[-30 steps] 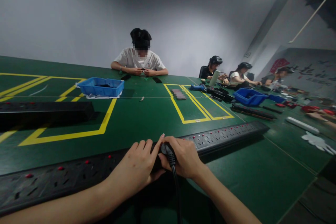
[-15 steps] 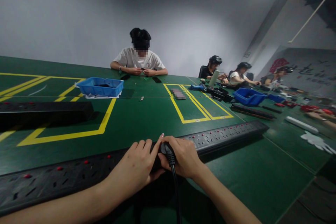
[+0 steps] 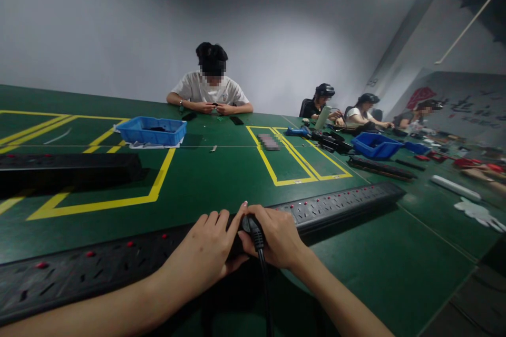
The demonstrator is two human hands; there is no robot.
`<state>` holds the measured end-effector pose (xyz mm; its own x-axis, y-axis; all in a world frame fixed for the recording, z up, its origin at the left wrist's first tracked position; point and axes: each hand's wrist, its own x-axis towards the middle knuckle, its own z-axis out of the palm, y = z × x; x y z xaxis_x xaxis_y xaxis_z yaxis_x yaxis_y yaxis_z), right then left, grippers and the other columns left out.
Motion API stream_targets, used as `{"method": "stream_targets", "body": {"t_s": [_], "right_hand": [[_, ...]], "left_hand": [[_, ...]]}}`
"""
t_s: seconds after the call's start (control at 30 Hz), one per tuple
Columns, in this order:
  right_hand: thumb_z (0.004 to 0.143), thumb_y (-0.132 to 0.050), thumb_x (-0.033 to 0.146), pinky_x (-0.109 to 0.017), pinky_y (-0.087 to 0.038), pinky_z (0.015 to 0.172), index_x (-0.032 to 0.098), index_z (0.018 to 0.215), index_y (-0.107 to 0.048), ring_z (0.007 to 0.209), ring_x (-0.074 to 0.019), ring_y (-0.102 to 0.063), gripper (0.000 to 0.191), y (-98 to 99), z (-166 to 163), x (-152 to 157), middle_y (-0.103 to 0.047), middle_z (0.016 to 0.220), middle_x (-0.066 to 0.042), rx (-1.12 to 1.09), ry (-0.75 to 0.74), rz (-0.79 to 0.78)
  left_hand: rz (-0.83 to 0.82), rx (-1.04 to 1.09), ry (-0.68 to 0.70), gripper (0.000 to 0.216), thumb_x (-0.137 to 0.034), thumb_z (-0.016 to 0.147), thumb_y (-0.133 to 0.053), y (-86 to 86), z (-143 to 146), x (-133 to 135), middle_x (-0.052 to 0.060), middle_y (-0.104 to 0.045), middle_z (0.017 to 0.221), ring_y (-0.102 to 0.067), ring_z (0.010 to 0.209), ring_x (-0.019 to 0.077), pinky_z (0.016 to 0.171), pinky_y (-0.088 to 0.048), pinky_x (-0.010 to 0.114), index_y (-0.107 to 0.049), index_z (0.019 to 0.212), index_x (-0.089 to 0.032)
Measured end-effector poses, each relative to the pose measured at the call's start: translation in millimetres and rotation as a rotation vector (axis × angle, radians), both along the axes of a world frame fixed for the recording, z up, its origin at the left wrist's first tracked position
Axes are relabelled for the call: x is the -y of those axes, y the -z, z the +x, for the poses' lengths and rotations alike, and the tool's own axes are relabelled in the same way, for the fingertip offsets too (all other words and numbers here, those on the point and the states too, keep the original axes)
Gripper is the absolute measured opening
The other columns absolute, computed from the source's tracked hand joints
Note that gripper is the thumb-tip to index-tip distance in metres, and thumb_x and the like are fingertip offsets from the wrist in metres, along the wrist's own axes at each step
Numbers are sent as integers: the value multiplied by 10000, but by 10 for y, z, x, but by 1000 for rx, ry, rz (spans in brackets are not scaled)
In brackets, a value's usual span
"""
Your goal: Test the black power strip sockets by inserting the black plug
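Observation:
A long black power strip (image 3: 332, 207) with rows of sockets and small red switches lies slantwise across the table in front of me. At its middle, my right hand (image 3: 275, 234) is closed around a black power plug (image 3: 253, 226), whose cord hangs down towards me. The plug sits against the strip's top; its pins are hidden, so I cannot tell how deep they are. Just left of it, my left hand (image 3: 211, 247) grips the power strip, fingers over the far side and thumb on the near side. Its forefinger reaches the plug's edge.
A second black power strip (image 3: 67, 171) lies at the left. Beyond are a light blue tray (image 3: 152, 134), a phone (image 3: 269, 141), a darker blue bin (image 3: 377, 146) and a white glove (image 3: 478, 212). A person (image 3: 211, 87) sits opposite; several others sit at the far right.

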<state>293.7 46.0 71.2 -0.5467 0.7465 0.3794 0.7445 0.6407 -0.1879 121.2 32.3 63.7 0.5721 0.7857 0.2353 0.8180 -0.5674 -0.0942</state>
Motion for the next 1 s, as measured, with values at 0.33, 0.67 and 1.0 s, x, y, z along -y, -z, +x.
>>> {"method": "stream_targets", "body": {"t_s": [0.33, 0.67, 1.0], "right_hand": [[805, -455, 350, -259, -414, 660, 173, 1051, -468, 781, -179, -591, 304, -5, -3, 3, -613, 894, -84, -14, -2, 13], [816, -431, 356, -257, -413, 668, 170, 1062, -459, 813, -182, -587, 310, -6, 1, -1, -610, 918, -90, -4, -13, -3], [803, -449, 349, -258, -414, 659, 175, 1051, -468, 792, -183, -590, 304, -6, -5, -1, -615, 906, -87, 2, -3, 10]], "left_hand": [[-8, 9, 6, 658, -446, 817, -360, -5, -4, -4, 103, -520, 895, -471, 801, 228, 704, -362, 356, -169, 1366, -137], [-11, 0, 0, 656, -438, 818, -360, -16, 2, 0, 101, -516, 900, -466, 800, 226, 700, -362, 358, -168, 1366, -133], [-16, 3, -1, 660, -431, 813, -371, -5, 1, -9, 102, -518, 908, -468, 806, 228, 712, -360, 361, -163, 1368, -142]]}}
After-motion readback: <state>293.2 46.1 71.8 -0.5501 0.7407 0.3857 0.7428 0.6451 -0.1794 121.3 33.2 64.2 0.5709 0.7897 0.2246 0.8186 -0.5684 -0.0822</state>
